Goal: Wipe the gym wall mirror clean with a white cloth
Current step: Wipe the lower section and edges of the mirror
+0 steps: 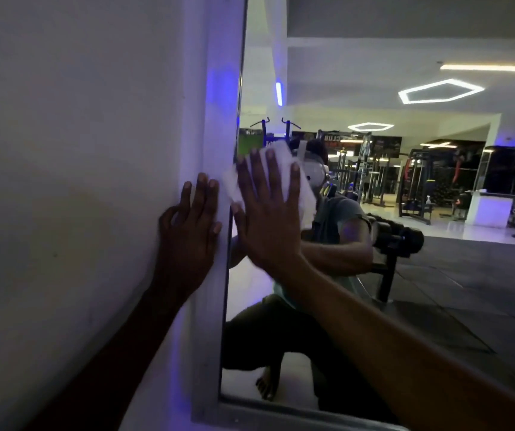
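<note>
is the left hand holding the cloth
No, the left hand rests flat on the wall; the right hand presses the white cloth.

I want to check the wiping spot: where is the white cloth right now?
In the head view, the white cloth lies flat under the right hand, against the wall mirror by its grey left frame.

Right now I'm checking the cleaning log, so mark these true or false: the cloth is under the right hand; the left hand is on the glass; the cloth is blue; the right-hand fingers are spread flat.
1. The white cloth is under the right hand: true.
2. The left hand is on the glass: false, it rests on the wall beside the mirror frame.
3. Blue cloth: false, white.
4. Right-hand fingers spread flat: true.
</note>
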